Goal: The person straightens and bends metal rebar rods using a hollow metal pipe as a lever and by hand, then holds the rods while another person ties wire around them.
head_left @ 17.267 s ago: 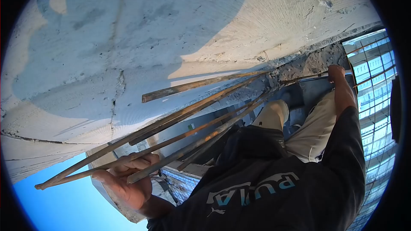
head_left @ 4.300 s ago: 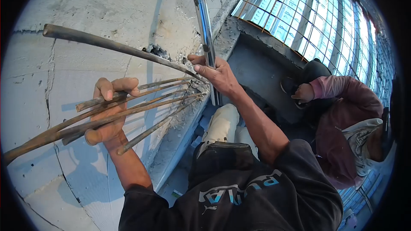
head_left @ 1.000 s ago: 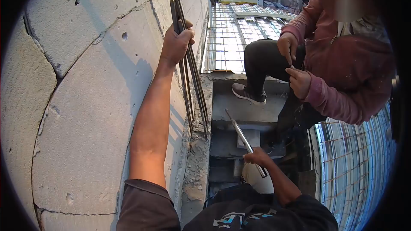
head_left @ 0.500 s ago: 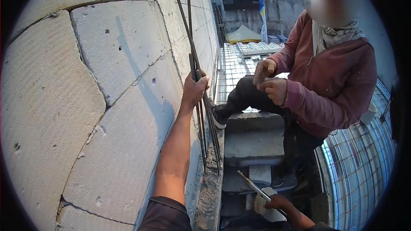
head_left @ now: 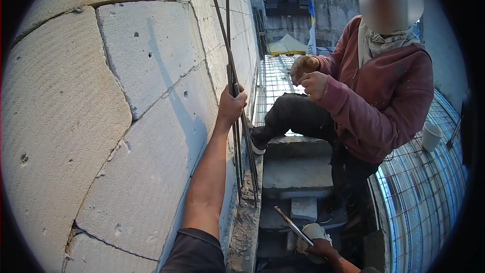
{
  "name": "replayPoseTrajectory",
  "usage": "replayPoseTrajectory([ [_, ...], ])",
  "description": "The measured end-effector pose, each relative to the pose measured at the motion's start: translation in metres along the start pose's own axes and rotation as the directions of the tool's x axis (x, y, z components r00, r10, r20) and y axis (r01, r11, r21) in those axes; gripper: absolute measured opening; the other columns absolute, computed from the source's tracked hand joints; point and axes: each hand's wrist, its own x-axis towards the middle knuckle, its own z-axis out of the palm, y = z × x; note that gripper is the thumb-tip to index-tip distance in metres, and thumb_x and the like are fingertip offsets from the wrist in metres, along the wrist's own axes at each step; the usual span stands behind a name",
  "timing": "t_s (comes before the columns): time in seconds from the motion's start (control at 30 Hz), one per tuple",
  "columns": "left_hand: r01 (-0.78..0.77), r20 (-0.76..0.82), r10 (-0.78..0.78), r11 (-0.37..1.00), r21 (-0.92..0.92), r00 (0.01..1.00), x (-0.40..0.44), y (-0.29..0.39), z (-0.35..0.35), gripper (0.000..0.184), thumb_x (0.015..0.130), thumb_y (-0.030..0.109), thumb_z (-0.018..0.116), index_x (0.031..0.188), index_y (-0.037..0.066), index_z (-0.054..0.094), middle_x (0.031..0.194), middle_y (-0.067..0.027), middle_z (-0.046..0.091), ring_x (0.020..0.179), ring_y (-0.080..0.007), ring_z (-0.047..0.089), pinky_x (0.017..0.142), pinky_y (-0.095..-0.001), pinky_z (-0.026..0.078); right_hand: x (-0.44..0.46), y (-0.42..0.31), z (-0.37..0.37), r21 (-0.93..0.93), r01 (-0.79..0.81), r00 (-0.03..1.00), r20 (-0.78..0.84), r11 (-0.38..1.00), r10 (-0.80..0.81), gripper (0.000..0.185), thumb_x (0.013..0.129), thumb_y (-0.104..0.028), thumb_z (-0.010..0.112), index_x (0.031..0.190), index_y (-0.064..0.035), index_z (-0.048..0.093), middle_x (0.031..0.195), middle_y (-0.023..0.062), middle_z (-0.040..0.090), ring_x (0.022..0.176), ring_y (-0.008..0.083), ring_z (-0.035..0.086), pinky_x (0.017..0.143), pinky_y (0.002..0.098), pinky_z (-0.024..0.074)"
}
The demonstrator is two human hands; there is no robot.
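Note:
My left hand [head_left: 232, 105] is wrapped round several thin steel reinforcing bars [head_left: 249, 154] beside the block wall [head_left: 146, 167]. The bars rise from a rough concrete ledge [head_left: 241, 235] at the wall's foot, and some lean slightly left at the top. Low in the view, my right hand [head_left: 323, 248] grips a slim metal rod [head_left: 299, 231], silvery along its length with a brownish tip pointing up and left. A pale rounded object [head_left: 316, 233], perhaps a bucket, sits just behind the rod and is partly hidden.
Concrete steps [head_left: 297, 172] descend between the ledge and a co-worker [head_left: 386, 91], whose hands are raised together and whose foot is on the ledge. A loose block [head_left: 303, 208] lies on a step. Wire mesh over metal decking [head_left: 414, 187] spreads right, with a white bucket [head_left: 432, 136] on it.
The view has shifted slightly. The co-worker's hands have moved up and left, and their head is more upright. My right hand and the rod sit a little lower; my left hand keeps its grip.

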Motion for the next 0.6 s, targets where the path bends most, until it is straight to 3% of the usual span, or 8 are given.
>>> replayPoseTrajectory([
  [0.2, 0.005, 0.029, -0.007, 0.998, 0.058, 1.000, 0.001, 0.001, -0.003, 0.011, 0.088, 0.008, 0.060, 0.097, 0.005, 0.054, 0.075, -0.0009, 0.056, 0.061, -0.0108, 0.058, 0.059, -0.0273, 0.048, -0.028, -0.035, -0.037, 0.125, 0.091, 0.994, -0.073, 0.988, -0.082, 0.051, 0.078, -0.045, 0.072, 0.106, -0.0023, 0.066, 0.092, 0.0203, 0.068, 0.088, 0.0342, 0.067, 0.081, 0.0416, 0.0501],
  [0.3, -0.013, 0.005, 0.013, 0.999, 0.039, 1.000, 0.001, 0.001, 0.001, 0.011, 0.085, 0.006, 0.060, 0.093, 0.005, 0.053, 0.069, 0.0010, 0.052, 0.057, -0.0090, 0.054, 0.054, -0.0260, 0.044, -0.042, -0.069, -0.072, 0.191, 0.258, 0.934, -0.300, 0.947, -0.194, 0.044, 0.081, -0.037, 0.073, 0.108, -0.0031, 0.065, 0.086, 0.0168, 0.067, 0.082, 0.0295, 0.067, 0.076, 0.0389, 0.0501],
  [0.37, -0.017, -0.011, 0.017, 1.000, 0.020, 1.000, 0.000, 0.002, 0.002, 0.011, 0.084, 0.005, 0.060, 0.091, 0.006, 0.052, 0.066, 0.0020, 0.050, 0.055, -0.0079, 0.051, 0.051, -0.0253, 0.042, -0.049, -0.103, -0.104, 0.260, 0.385, 0.881, -0.388, 0.886, -0.269, 0.044, 0.084, -0.035, 0.070, 0.113, -0.0036, 0.060, 0.080, 0.0165, 0.064, 0.074, 0.0317, 0.065, 0.070, 0.0422, 0.0491],
  [0.43, -0.009, -0.008, 0.009, 1.000, 0.021, 1.000, -0.001, 0.005, 0.002, 0.011, 0.084, 0.005, 0.060, 0.090, 0.006, 0.052, 0.066, 0.0020, 0.050, 0.055, -0.0077, 0.050, 0.050, -0.0255, 0.042, -0.049, -0.140, -0.138, 0.321, 0.402, 0.872, -0.420, 0.858, -0.252, 0.038, 0.088, -0.032, 0.069, 0.111, -0.0036, 0.058, 0.070, 0.0100, 0.055, 0.064, 0.0221, 0.056, 0.062, 0.0368, 0.0450],
  [0.5, -0.016, 0.002, 0.016, 1.000, 0.001, 1.000, -0.002, 0.009, 0.003, 0.010, 0.083, 0.005, 0.059, 0.090, 0.006, 0.051, 0.067, 0.0020, 0.049, 0.054, -0.0075, 0.048, 0.050, -0.0256, 0.041, -0.049, -0.168, -0.166, 0.241, 0.535, 0.756, -0.564, 0.810, -0.331, 0.034, 0.090, -0.027, 0.068, 0.110, -0.0019, 0.059, 0.065, 0.0008, 0.041, 0.060, 0.0111, 0.042, 0.056, 0.0310, 0.0374],
  [0.6, -0.032, 0.025, 0.032, 0.999, 0.021, 0.999, 0.000, 0.003, -0.002, 0.011, 0.082, 0.006, 0.060, 0.090, 0.006, 0.051, 0.068, 0.0017, 0.050, 0.057, -0.0082, 0.049, 0.052, -0.0262, 0.042, -0.068, -0.213, -0.211, 0.175, 0.625, 0.645, -0.664, 0.761, -0.378, 0.031, 0.093, -0.028, 0.066, 0.110, -0.0038, 0.057, 0.065, 0.0049, 0.050, 0.059, 0.0140, 0.049, 0.057, 0.0327, 0.0411],
])
